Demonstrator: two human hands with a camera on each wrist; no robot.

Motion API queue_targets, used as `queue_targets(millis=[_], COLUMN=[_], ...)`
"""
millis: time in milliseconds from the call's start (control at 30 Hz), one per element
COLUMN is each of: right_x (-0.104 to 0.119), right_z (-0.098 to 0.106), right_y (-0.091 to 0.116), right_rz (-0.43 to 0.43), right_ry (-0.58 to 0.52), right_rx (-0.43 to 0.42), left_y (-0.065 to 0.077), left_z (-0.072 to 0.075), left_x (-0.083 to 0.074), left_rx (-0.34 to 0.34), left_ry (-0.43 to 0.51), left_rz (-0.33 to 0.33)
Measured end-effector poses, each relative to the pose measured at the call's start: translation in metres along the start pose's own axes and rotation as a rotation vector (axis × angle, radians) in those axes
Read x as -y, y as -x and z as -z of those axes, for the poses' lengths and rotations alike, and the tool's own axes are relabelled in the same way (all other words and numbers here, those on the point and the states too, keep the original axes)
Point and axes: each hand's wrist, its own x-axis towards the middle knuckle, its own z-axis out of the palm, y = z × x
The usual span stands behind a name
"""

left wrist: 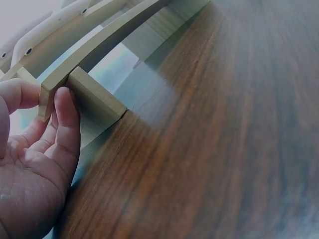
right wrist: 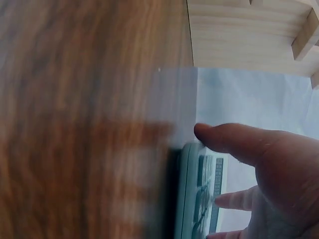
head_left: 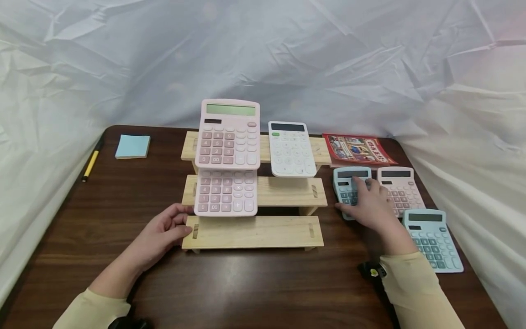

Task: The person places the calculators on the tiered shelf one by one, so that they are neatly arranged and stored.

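Observation:
My left hand (head_left: 166, 228) pinches the left end of the lowest board of a three-step wooden stand (head_left: 255, 233); the left wrist view shows its fingers (left wrist: 66, 119) around that board end. On the right, my right hand (head_left: 371, 205) is over a blue calculator (head_left: 349, 194) lying on the table, fingertips on its face and thumb near its left edge. Part of its keypad is hidden by the hand. The stand holds a pink calculator (head_left: 230, 137) on top, another pink calculator (head_left: 226, 196) below it, and a white calculator (head_left: 292, 151) at upper right.
A pink calculator (head_left: 400, 189) and a light blue calculator (head_left: 433, 242) lie beside the right hand. Behind them is a red booklet (head_left: 357, 148). At the far left are blue sticky notes (head_left: 133, 146) and a yellow marker (head_left: 91, 164). White sheeting (head_left: 246, 59) surrounds the table.

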Motion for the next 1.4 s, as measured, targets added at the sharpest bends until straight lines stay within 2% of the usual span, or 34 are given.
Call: queue_targets(millis=[333,600,800,1033,1233,1400], right_x=[0.001,0.004,0.017,0.037,0.056,0.069], right_z=[-0.001,0.006,0.027,0.048,0.057,0.058], right_y=[0.0,0.009,0.036,0.077,0.103,0.115], right_rz=[-0.062,-0.056,0.051,0.158,0.256,0.343], right_ry=[-0.009,-0.061,-0.09,-0.111,-0.112,-0.093], right_rx=[0.064,0.045,-0.035,-0.128,-0.192,-0.21], left_y=[0.0,-0.001,0.0,-0.001,0.002,0.0], left_z=[-0.001,-0.001,0.0,-0.001,0.002,0.001], left_x=[-0.001,0.001,0.001,0.0,0.0,0.001], left_rx=[0.027,0.024,0.01,0.006,-0.024,-0.011], left_ry=[0.032,0.027,0.008,-0.002,-0.027,-0.009], left_rz=[-0.043,-0.03,-0.007,-0.015,-0.003,0.01])
